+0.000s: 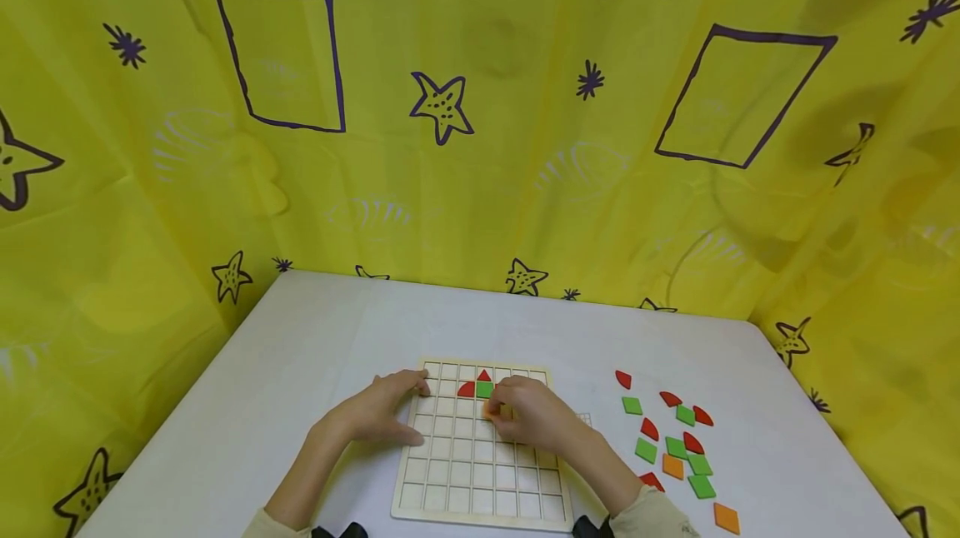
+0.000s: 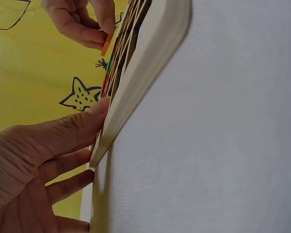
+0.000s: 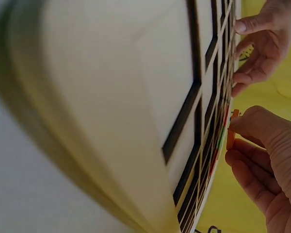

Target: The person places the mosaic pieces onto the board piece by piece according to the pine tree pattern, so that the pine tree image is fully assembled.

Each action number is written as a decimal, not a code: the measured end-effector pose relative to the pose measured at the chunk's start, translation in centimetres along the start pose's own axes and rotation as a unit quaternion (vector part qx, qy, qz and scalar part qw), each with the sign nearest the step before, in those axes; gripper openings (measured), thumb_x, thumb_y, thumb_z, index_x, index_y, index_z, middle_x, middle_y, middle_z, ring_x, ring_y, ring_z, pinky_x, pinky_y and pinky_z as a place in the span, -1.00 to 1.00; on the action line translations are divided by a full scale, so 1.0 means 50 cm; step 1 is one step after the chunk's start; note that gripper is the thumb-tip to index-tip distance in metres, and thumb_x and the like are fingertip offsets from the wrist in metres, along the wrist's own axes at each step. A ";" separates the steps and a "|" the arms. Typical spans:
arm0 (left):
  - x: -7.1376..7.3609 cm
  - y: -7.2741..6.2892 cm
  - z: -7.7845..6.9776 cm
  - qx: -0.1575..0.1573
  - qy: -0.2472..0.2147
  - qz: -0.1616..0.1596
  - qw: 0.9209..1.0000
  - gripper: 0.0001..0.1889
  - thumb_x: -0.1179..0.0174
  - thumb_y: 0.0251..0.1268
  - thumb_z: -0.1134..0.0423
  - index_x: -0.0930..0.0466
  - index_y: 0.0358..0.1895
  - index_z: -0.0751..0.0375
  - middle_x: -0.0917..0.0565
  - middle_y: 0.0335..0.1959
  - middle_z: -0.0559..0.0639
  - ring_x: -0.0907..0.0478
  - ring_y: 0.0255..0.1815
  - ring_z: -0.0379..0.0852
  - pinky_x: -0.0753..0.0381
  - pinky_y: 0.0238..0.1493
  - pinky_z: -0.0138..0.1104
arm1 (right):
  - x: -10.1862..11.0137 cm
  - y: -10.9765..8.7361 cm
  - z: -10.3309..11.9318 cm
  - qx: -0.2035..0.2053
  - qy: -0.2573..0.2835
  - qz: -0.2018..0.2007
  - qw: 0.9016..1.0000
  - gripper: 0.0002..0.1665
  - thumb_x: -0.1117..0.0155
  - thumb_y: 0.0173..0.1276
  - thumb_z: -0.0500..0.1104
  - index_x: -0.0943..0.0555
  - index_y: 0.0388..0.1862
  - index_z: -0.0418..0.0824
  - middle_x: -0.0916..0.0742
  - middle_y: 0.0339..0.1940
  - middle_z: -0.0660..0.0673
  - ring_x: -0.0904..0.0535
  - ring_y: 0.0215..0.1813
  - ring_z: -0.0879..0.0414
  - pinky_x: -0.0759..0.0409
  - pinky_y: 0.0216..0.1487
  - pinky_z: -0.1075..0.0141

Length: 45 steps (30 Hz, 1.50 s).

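"Where is the orange tile?"

"A right hand pinches the orange tile between fingers and thumb over the board, just on the near side of a green tile. Whether it touches the board, I cannot tell."

"And the left hand?"

"Fingers spread, it rests against the board's left edge, the thumb set apart on the near side."

"What sits in the grid?"

"The green tile, with a red triangle in the cell beyond it and a red quarter-round in the cell to its left."

"The rest?"

"Loose pieces in red, green and orange lie scattered on the white tabletop, right of the board. A yellow curtain printed with starfish hangs behind."
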<state>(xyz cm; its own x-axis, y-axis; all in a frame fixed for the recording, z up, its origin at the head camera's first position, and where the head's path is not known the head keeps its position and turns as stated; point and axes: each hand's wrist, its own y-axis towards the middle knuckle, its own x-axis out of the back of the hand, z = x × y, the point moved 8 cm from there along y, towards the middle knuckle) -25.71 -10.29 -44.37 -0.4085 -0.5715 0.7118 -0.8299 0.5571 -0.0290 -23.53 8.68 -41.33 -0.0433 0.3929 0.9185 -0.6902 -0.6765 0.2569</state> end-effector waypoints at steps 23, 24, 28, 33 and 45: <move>-0.002 -0.001 -0.004 0.006 -0.002 0.000 1.000 -0.51 -0.55 0.02 0.29 -0.52 0.02 0.18 -0.42 0.46 0.30 -0.22 0.54 0.37 0.10 0.48 0.46 | -0.013 0.003 -0.014 -0.043 0.021 0.031 0.998 -0.94 -0.42 0.37 -0.25 -0.75 -0.20 -0.18 -0.79 -0.24 0.03 -0.68 -0.14 0.17 -0.71 -0.03 0.30; -0.002 -0.001 -0.004 0.006 -0.001 0.000 1.000 -0.51 -0.55 0.02 0.29 -0.52 0.02 0.17 -0.42 0.46 0.30 -0.23 0.54 0.37 0.10 0.48 0.46 | -0.009 -0.001 -0.015 -0.044 0.022 0.026 0.998 -0.93 -0.41 0.37 -0.26 -0.75 -0.19 -0.18 -0.79 -0.22 0.02 -0.68 -0.12 0.17 -0.71 -0.02 0.29; -0.001 -0.002 -0.004 0.007 0.001 -0.001 1.000 -0.50 -0.55 0.02 0.29 -0.51 0.02 0.18 -0.42 0.47 0.28 -0.22 0.54 0.36 0.11 0.48 0.45 | 0.010 -0.022 -0.020 -0.049 0.035 0.004 0.998 -0.91 -0.41 0.35 -0.30 -0.74 -0.18 -0.21 -0.79 -0.21 0.00 -0.69 -0.14 0.14 -0.72 -0.05 0.26; -0.001 -0.003 -0.003 0.009 0.005 -0.002 1.000 -0.50 -0.56 0.02 0.29 -0.51 0.02 0.18 -0.42 0.47 0.28 -0.22 0.54 0.36 0.12 0.48 0.46 | 0.026 -0.056 -0.037 -0.090 0.049 -0.007 0.995 -0.88 -0.43 0.35 -0.25 -0.75 -0.15 -0.19 -0.79 -0.17 0.01 -0.66 -0.16 0.18 -0.71 -0.07 0.26; -0.003 -0.001 0.000 0.015 0.007 -0.002 1.000 -0.49 -0.58 0.01 0.26 -0.53 0.02 0.17 -0.43 0.47 0.26 -0.22 0.55 0.34 0.12 0.48 0.45 | 0.058 -0.130 -0.071 -0.137 0.062 -0.043 0.988 -0.86 -0.46 0.32 -0.24 -0.74 -0.15 -0.17 -0.79 -0.16 0.03 -0.65 -0.19 0.18 -0.73 -0.10 0.25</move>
<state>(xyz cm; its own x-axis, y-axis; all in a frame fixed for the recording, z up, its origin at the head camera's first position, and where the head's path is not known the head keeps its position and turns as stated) -25.62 -10.26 -44.47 -0.4001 -0.5655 0.7212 -0.8425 0.5366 -0.0466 -21.74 16.45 -41.42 -0.0523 0.5272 0.8481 -0.8643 -0.4494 0.2261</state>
